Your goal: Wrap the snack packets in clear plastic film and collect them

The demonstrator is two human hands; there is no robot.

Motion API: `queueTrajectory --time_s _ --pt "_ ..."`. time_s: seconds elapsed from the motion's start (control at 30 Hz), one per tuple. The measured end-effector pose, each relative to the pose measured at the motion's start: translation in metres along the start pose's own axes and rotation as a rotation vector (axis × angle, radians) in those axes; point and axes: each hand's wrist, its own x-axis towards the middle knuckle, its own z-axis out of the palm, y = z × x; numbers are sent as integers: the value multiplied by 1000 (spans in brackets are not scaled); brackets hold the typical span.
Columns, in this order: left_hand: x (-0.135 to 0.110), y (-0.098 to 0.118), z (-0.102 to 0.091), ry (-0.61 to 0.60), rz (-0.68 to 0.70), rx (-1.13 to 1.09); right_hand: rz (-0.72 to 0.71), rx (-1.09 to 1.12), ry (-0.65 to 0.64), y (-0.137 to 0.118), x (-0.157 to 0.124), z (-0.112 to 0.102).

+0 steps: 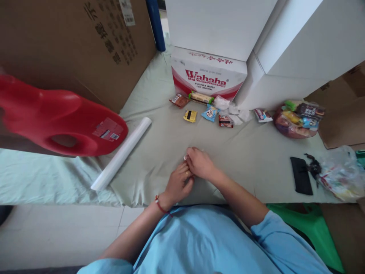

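Note:
My two hands meet above the cloth-covered table, close to its front edge. My right hand (199,163) is closed over the fingertips of my left hand, and a small white scrap, perhaps tissue (185,157), shows at its fingers. My left hand (178,184) lies palm down with its fingers stretched out side by side and the thumb apart; its fingertips are partly hidden. Beyond the hands lie a yellow snack packet (190,116), a blue snack packet (210,113), a red-brown packet (226,121) and crumpled white tissues (221,102).
A Wahaha carton (208,74) stands behind the packets. On the left are a red jug (76,121) and a white roll (122,154). Toward the right sit a bowl of snacks (296,129), a black phone (301,176), keys (314,166) and a plastic bag (342,173).

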Motion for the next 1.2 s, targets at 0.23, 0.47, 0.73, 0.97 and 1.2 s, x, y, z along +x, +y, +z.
queueTrajectory --time_s 0.23,0.47,0.73,0.97,1.2 --pt "-30 -4 -40 400 -320 -110 -104 -212 33 -16 -18 23" --pt "-22 -9 -37 442 -309 -84 -124 -254 131 -1 -41 29" --pt "-10 -10 -18 271 -333 -95 -53 97 237 23 -47 25" --pt "23 0 -22 -87 -328 -418 54 1146 14 53 -64 -11" --pt "40 12 6 -173 -596 -844 125 1426 120 66 -75 -8"
